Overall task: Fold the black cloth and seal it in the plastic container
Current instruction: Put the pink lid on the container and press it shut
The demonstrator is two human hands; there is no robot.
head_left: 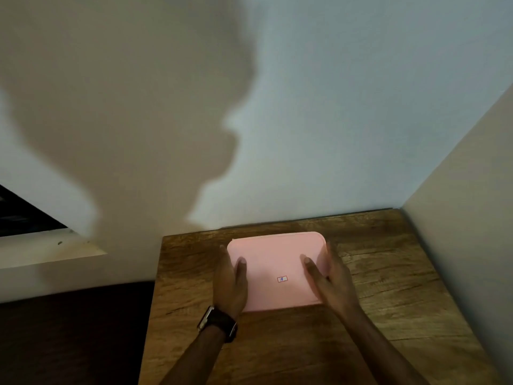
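Both hands, left [231,282] and right [330,279], grip spread, press pink lid [277,262] (wooden table [388,287]).

I see a pale pink lid [277,262] with a small red-and-blue sticker [282,279], a brown wood-grain desk [388,273], a black wristwatch [219,323], and white walls [333,107].
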